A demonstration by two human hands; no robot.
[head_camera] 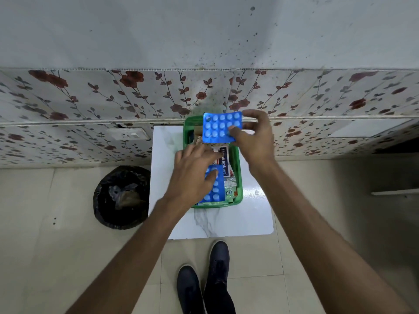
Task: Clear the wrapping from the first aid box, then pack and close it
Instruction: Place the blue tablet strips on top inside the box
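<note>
A green first aid box (238, 168) stands open on a small white marble-patterned table (254, 214). My right hand (254, 134) pinches a blue blister strip of white tablets (221, 126) and holds it above the box's far end. My left hand (195, 175) reaches into the box, thumb and fingers on a second blue blister strip (215, 189) at the near end. A white Hansaplast packet (223, 159) and some clear wrapping (231, 183) lie inside between them.
A bin lined with a black bag (121, 198) stands on the tiled floor left of the table. A floral-tiled wall (90, 98) runs behind the table, with a white socket (127, 134) on it. My dark shoes (204, 279) are below the table's near edge.
</note>
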